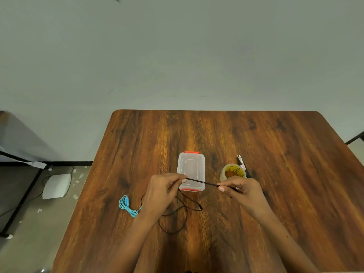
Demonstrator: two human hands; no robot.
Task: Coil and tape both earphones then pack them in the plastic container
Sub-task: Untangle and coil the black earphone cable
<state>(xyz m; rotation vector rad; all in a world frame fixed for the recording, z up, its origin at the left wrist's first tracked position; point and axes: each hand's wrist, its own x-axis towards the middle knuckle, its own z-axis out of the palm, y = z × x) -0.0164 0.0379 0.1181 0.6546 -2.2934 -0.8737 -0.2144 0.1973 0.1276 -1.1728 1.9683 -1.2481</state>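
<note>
Both my hands hold the black earphone cable [201, 182] stretched taut above the table. My left hand [163, 191] pinches one end of that stretch and my right hand [241, 189] pinches the other. The rest of the black cable hangs down and loops loosely on the wood below my left hand. A blue earphone [126, 205] lies bundled on the table to the left of my left wrist. The clear plastic container [191, 168] with orange clips sits closed just beyond my hands. A roll of clear tape [233, 172] stands behind my right hand.
Small scissors [242, 164] lie behind the tape roll. The wooden table [285, 174] stands against a pale wall. On the floor at left are a white device [57, 186], cables and a black metal frame [21, 198].
</note>
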